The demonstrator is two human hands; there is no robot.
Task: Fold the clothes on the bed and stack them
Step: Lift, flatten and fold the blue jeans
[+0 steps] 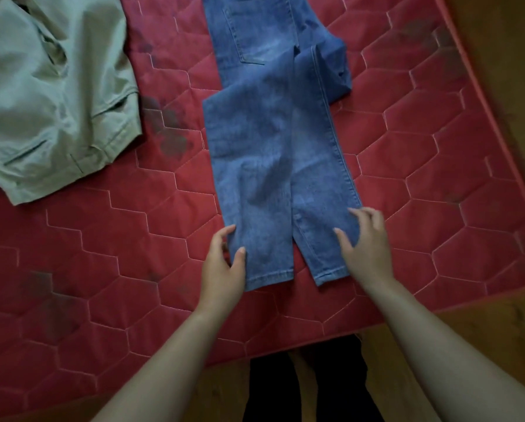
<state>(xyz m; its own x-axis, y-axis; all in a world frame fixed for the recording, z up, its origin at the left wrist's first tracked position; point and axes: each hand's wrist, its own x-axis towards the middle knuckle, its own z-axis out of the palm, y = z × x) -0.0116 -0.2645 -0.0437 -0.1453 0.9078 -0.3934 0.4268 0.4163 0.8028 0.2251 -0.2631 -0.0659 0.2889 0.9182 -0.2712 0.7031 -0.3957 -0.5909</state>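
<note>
Head view, the only one I have. The long blue denim jeans (270,153) lie lengthwise on the red quilted bed (422,147). The waist end runs out of frame at twelve o'clock and the two hems sit near the bed's edge at six o'clock. The legs lie side by side and mostly flat, with a narrow gap opening between them toward the hems. A back pocket shows near the top. A slanting edge crosses the thigh area, and a bunched fold of denim sticks out at one o'clock, so the upper part is not squared up.

The left hand (223,269) sits at the outer edge of the left leg, just above the hem. Its grip is spread in a C, with the thumb tip resting on the denim, and I see no cloth pinched. The right hand (367,248) is over the outer edge of the right leg, fingers apart and relaxed, holding nothing.

At ten o'clock, well apart from the jeans, a pale green cotton garment (48,95) lies rumpled.

I judge the task to be early. I see no stack, the jeans are at full length, and the green piece still needs folding.
</note>
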